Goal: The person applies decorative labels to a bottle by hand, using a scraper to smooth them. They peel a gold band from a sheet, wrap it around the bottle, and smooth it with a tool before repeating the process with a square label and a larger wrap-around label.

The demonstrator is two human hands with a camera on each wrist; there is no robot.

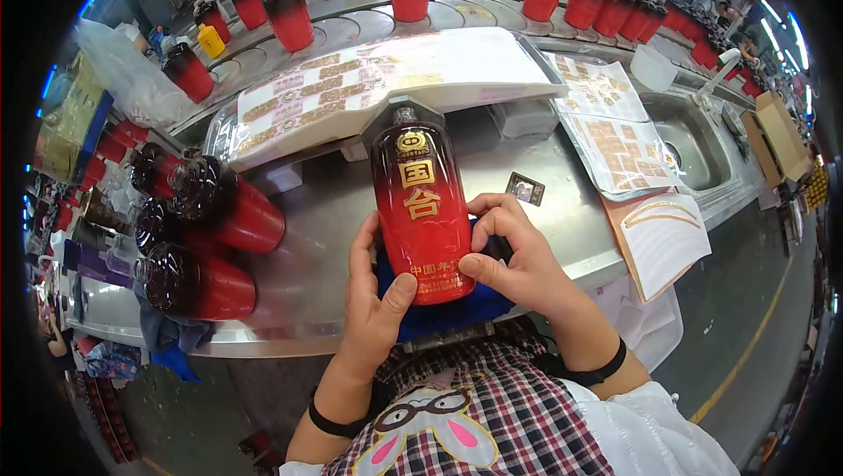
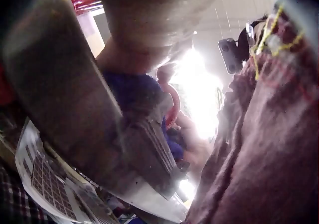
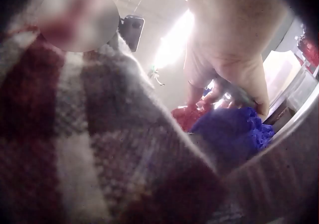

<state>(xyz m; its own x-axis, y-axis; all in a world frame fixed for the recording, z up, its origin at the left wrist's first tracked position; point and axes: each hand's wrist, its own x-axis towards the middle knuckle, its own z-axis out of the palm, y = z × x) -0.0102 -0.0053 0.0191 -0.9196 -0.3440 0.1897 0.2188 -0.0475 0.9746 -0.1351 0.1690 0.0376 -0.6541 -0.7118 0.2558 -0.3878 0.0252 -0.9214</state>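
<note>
A red bottle with a black top and gold characters point(image 1: 423, 212) lies tilted at the centre of the head view, its neck pointing away from the person. The left hand point(image 1: 373, 300) holds its lower left side, thumb on the front. On the other side the right hand point(image 1: 518, 252) grips the lower right edge with thumb and curled fingers. Beneath the bottle's base is a blue cloth point(image 1: 474, 309), seen also as a blue cloth point(image 3: 232, 129) in the right wrist view. The left wrist view shows the left hand point(image 2: 144, 24) only in part.
Several red and black bottles point(image 1: 219, 287) lie at the left. A tray with label sheets point(image 1: 351, 85) stands behind the held bottle, and more sheets point(image 1: 615, 142) lie at the right beside a sink point(image 1: 698, 147). A small dark card point(image 1: 525, 188) rests on the metal table point(image 1: 325, 212).
</note>
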